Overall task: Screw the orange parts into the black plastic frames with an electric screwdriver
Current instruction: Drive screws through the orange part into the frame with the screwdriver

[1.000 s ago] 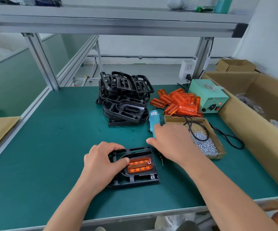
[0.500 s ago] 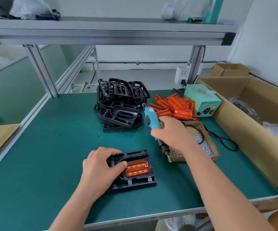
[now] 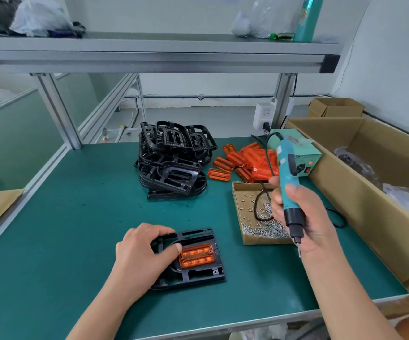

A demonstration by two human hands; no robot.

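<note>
1. Gripping the electric screwdriver (image 3: 287, 168) mid-barrel: right hand (image 3: 306, 217), fingers wrapped round the teal body, thumb on the near side. Tool is off the counter (image 3: 75, 229), tilted, top leaning away, black nose and bit pointing down.
2. Bit tip sits by the near right corner of the screw tray (image 3: 259, 240), in front of the palm. Whether a screw is on the bit: can't tell.
3. Left hand (image 3: 142, 251) holds the black plastic frame (image 3: 208, 278) flat on the counter. Fingers are curled over its far left edge, thumb tip against the left end of the orange part (image 3: 196, 258).
4. Orange part sits in the frame's centre recess, long side left-right. Holes at its corners; filled or not, too small to tell.
5. Frame lies near the counter's front edge, left of the screw tray, apart from the screwdriver.
6. Stock at the back: stack of black frames (image 3: 171, 168), with a loose pile of orange parts (image 3: 245, 158) just right of it.
7. Screw tray is open cardboard with loose silver screws inside. The screwdriver's black cable (image 3: 267, 158) loops through it.
8. Green power supply (image 3: 311, 158) is behind the screwdriver, just beside the large cardboard box (image 3: 360, 192) along the counter's right side.
</note>
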